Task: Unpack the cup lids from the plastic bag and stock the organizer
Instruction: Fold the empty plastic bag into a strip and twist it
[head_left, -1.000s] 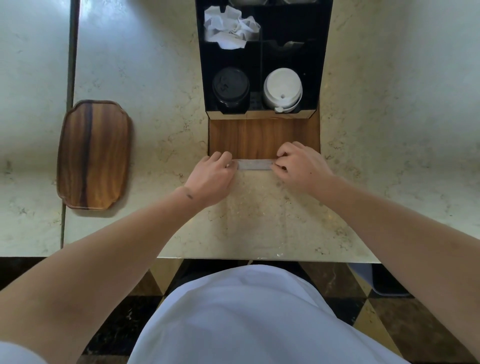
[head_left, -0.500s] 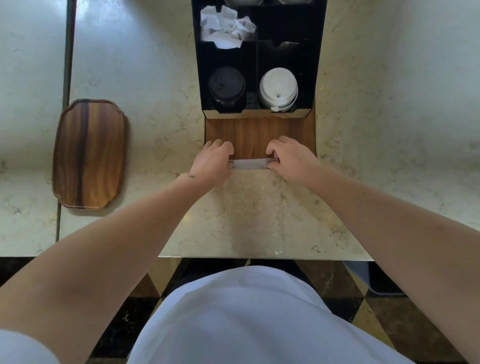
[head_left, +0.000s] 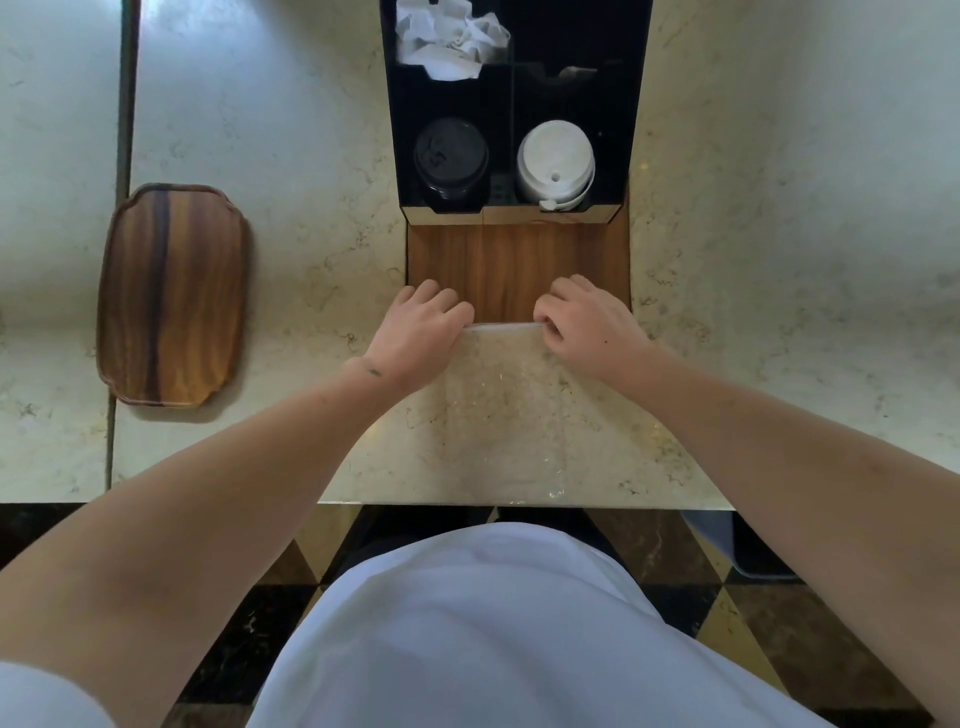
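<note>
Both hands (head_left: 506, 327) on bag (head_left: 506, 405) edge

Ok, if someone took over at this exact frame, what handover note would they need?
Left hand and right hand: each pinches an end of the clear plastic bag, which lies flat on the counter, apparently empty.
Organizer: black lids front left, white lids front right.
Done: lids look stocked.
Left: probably just fold or discard the bag.

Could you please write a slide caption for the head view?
Both hands, left and right, pinch an empty clear bag before the stocked organizer.
</note>
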